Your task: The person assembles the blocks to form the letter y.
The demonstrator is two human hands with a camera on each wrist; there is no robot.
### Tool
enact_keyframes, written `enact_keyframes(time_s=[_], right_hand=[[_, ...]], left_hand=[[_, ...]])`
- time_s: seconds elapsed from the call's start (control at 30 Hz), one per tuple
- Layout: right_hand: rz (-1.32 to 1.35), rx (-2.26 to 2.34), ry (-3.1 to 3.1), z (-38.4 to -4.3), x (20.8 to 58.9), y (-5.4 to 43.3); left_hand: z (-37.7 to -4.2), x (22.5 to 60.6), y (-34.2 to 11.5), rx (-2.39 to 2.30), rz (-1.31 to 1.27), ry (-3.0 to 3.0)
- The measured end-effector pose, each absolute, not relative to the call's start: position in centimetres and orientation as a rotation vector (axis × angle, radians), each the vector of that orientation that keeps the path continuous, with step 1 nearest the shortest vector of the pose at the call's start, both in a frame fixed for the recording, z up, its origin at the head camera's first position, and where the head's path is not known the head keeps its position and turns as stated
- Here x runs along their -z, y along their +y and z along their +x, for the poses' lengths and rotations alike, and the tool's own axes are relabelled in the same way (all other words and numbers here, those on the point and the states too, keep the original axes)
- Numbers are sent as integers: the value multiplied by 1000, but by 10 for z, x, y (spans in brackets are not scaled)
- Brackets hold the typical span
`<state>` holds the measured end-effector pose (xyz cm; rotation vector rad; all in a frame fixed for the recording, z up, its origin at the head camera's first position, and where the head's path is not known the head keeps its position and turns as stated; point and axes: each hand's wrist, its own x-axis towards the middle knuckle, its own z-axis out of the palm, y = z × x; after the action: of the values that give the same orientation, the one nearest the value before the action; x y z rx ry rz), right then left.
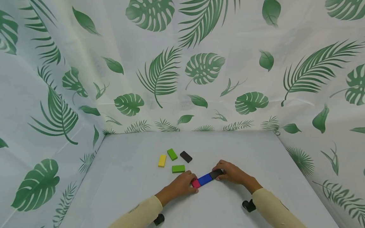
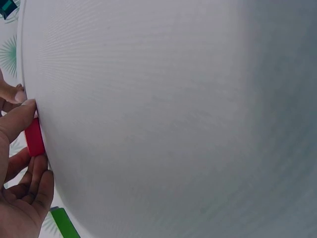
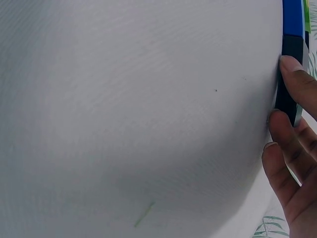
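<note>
A red block (image 1: pixel 195 183), a blue block (image 1: pixel 205 179) and a black block (image 1: pixel 215 173) lie end to end in a slanting row on the white table. At the row's near-left end my left hand (image 1: pixel 182 184) pinches the red block between thumb and fingers; the left wrist view shows the red block (image 2: pixel 34 137) between them. My right hand (image 1: pixel 232 172) grips the black block at the other end, thumb on the near side. In the right wrist view the black block (image 3: pixel 289 79) meets the blue block (image 3: pixel 292 17). Fingers partly cover both end blocks.
Behind the row lie a yellow block (image 1: pixel 162 161), a green block (image 1: pixel 172 154), a second green block (image 1: pixel 178 169) and another black block (image 1: pixel 186 156). The table (image 1: pixel 128 190) meets leaf-patterned cloth walls (image 1: pixel 176 117) at the back and sides.
</note>
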<state>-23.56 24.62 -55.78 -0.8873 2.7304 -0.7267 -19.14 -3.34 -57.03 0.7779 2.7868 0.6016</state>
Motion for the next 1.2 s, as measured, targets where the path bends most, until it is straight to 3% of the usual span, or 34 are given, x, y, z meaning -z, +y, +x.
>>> enact_keyframes(time_s=[1.2], right_hand=[[-930,768,2736,-236,564,246]], left_hand=[[-192,567,-35,-637,788,2761]])
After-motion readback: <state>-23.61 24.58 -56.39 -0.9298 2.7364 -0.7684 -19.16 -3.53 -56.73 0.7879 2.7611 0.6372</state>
